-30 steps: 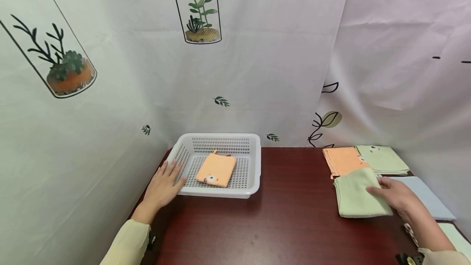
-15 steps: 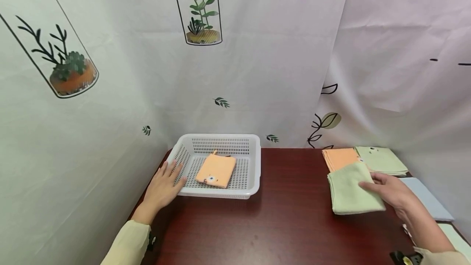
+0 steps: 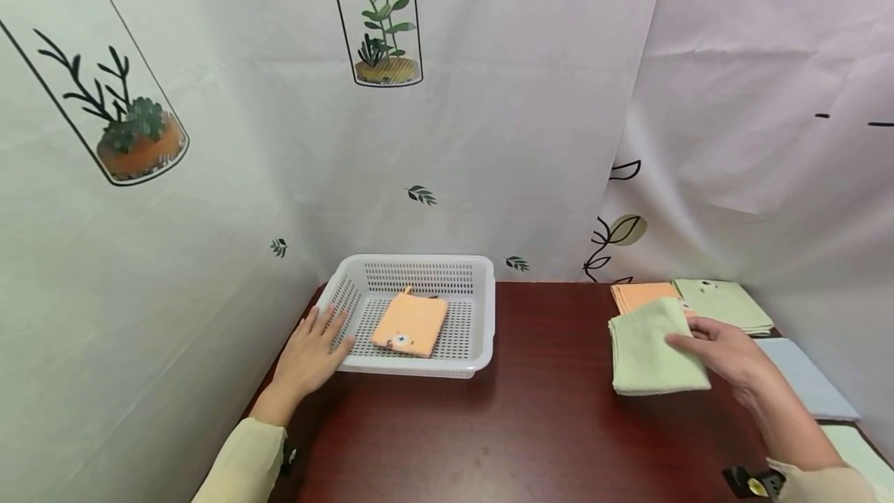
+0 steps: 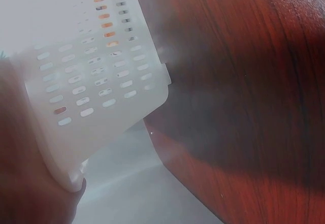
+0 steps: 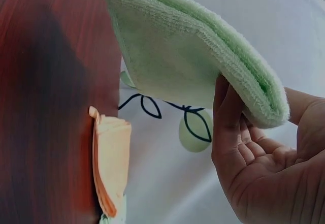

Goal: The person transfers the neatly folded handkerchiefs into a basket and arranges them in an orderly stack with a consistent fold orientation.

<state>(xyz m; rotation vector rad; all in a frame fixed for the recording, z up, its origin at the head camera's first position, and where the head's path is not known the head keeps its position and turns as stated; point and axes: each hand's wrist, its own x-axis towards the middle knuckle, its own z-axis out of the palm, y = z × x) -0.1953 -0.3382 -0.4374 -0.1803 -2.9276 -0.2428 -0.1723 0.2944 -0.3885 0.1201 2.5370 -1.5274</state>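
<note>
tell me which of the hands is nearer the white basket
Left. The left hand rests against the white basket at its left wall; the right hand is off to its right, holding a folded green towel.

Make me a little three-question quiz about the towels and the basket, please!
1. True or false: the white basket is empty.
2. What colour is the folded towel that the right hand holds? A orange, B green, C blue.
3. What does the left hand touch?

Key: 1 false, an orange towel lies in it. 2 B. 3 the basket's near left corner.
</note>
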